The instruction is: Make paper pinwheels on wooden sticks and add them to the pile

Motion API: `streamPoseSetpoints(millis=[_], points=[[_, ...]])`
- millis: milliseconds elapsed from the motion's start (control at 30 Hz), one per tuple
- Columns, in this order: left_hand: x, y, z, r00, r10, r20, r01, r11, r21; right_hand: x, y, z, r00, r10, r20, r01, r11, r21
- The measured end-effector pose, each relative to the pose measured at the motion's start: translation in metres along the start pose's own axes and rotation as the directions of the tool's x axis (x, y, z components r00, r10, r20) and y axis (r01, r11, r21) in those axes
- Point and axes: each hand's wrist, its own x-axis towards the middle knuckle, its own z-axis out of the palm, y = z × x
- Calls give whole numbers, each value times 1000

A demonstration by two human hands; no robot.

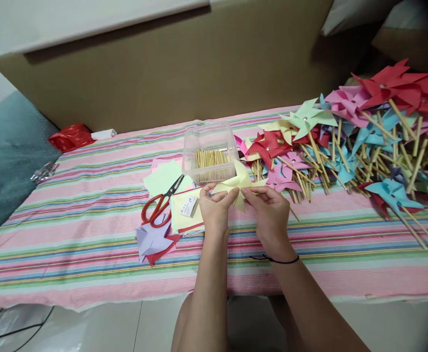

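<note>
A pale yellow paper pinwheel (241,180) is held up between my two hands, its blades folded in toward the middle. My left hand (217,205) pinches it from the left, thumb near the centre. From the right, my right hand (268,208) grips a blade between thumb and fingers. Just behind the pinwheel stands a clear plastic box (209,132) with many thin wooden sticks (214,164) inside. To the left of my hands lie red-handled scissors (162,203), a small white box (189,206) and a stack of coloured paper squares (179,215).
Finished pinwheels on sticks (305,120) pile up on the right. Folded purple and red paper pieces (153,239) lie front left. A red plastic bag (71,138) sits at the back left on the striped cloth (89,210). Behind rises a brown backrest (162,73).
</note>
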Motion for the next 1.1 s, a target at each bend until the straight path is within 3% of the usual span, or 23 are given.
streamPoseSetpoints(millis=[433, 800, 1100], points=[[-1, 2, 1, 1000, 22, 1, -22, 1000, 18, 0, 1, 0, 1000, -1, 11, 0, 1000, 12], [-1, 1, 1, 996, 37, -79, -34, 999, 38, -2, 0, 2, 999, -24, 25, 24, 1000, -13], [-2, 3, 2, 998, 29, -48, -28, 999, 16, -3, 0, 2, 999, -35, 13, 35, 999, 5]])
